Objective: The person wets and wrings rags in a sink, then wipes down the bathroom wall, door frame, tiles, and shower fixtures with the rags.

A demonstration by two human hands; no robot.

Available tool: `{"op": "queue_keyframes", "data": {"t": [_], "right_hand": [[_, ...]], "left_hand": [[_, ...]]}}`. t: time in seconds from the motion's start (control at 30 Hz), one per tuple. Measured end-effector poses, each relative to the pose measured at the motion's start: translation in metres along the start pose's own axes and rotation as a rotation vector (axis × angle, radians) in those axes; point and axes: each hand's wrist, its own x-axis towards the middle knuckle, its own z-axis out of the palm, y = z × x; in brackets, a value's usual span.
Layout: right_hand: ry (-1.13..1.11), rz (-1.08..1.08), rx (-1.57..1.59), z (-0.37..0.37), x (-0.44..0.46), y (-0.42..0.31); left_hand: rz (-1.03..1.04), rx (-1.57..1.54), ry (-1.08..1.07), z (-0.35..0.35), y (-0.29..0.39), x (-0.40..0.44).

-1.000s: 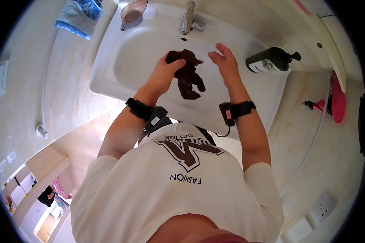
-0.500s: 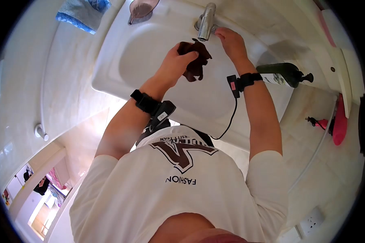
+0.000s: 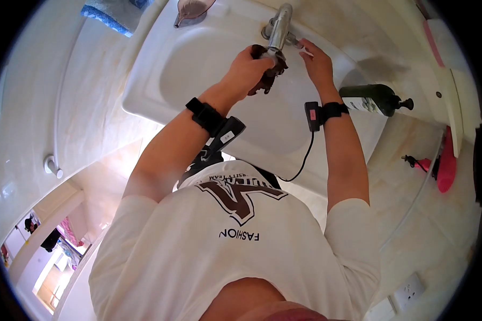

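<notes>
brown cloth [image 3: 262, 85], one: left fingers [image 3: 264, 63] holding | faucet lever [image 3: 294, 40], one: right fingers [image 3: 311, 48] pinching

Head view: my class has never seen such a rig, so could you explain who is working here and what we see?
No robot here: these are a person's bare hands, filmed by one camera worn on the head, looking forward and down. A black strap with a small box circles each wrist. The left hand holds a dark brown cloth under the tap; the right hand is at its lever. On the sink are a pinkish dish and a green bottle.
</notes>
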Motion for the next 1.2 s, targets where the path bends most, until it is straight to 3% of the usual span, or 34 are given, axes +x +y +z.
{"op": "queue_keyframes", "data": {"t": [0.13,0.2,0.33,0.4,0.47,0.53,0.6,0.67,0.87,0.93,1.0,1.07,1.13,1.17,1.2], "right_hand": [[0.026,0.075,0.172,0.006,-0.047,-0.015],[-0.196,0.120,0.426,0.023,-0.081,-0.024],[-0.244,0.212,0.651,0.052,-0.110,-0.055],[-0.236,0.573,0.726,0.058,-0.104,-0.062],[-0.199,0.563,0.728,0.067,-0.095,-0.047],[0.001,0.627,1.131,0.063,-0.088,-0.051],[0.012,0.595,1.221,0.054,-0.082,-0.066],[0.062,0.467,1.531,0.049,-0.078,-0.086],[-0.018,0.569,1.768,0.053,-0.079,-0.105],[-0.039,0.608,1.844,0.058,-0.084,-0.107],[-0.051,0.647,1.922,0.067,-0.088,-0.102],[0.091,0.649,1.872,0.078,-0.089,-0.092],[0.004,0.718,1.861,0.070,-0.083,-0.091],[-0.083,0.783,1.849,0.067,-0.080,-0.090],[-0.087,0.787,1.850,0.075,-0.082,-0.081]], "left_hand": [[-0.084,-0.070,-0.035,0.003,-0.004,0.003],[-0.021,-0.157,-0.036,0.006,-0.016,0.008],[0.129,0.014,-0.105,0.005,-0.036,0.014],[0.029,-0.154,-0.028,0.002,-0.026,0.007],[-0.020,-0.230,0.017,-0.007,-0.022,-0.001],[-0.025,-0.293,0.204,-0.022,-0.022,-0.008],[-0.066,-0.314,0.203,-0.044,-0.048,0.003],[-0.167,-0.380,0.130,-0.051,-0.063,0.004],[-0.270,-0.361,0.268,-0.028,-0.056,-0.007],[-0.263,-0.589,0.007,-0.029,-0.053,-0.008],[-0.191,-0.638,0.053,-0.029,-0.067,0.002],[-0.119,-0.682,0.099,-0.024,-0.082,0.009],[0.073,-0.222,0.288,-0.002,-0.077,-0.009],[0.163,-0.065,0.291,0.012,-0.077,-0.021],[0.223,0.059,0.145,0.017,-0.085,-0.026]]}}
